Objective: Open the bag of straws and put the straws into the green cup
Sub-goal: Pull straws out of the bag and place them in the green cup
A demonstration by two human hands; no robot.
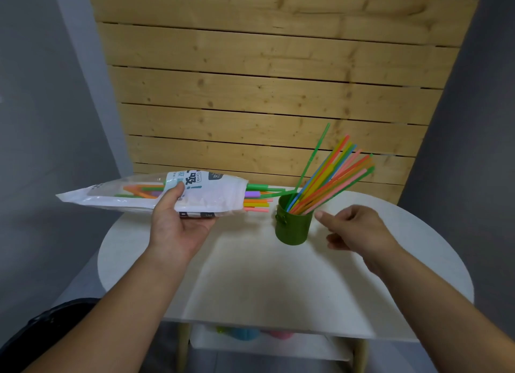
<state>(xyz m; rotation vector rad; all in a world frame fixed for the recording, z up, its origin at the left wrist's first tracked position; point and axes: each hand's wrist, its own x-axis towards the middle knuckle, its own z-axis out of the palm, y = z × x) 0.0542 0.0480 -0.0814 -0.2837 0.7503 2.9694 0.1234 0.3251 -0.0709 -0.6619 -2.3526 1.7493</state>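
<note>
My left hand (178,222) holds the white plastic bag of straws (211,192) level above the table, its open mouth facing right toward the green cup (294,225). Several coloured straw ends (255,199) stick out of the bag's mouth. The cup stands upright on the round white table (250,275) with several straws (331,174) leaning out of it to the right; one green straw points steeply up. My right hand (354,227) hovers just right of the cup, holding nothing, thumb extended toward the cup, fingers loosely curled.
A wooden slat wall (273,80) rises behind the table. Grey walls stand on both sides. Under the tabletop a lower shelf (264,342) holds coloured objects that are blurred.
</note>
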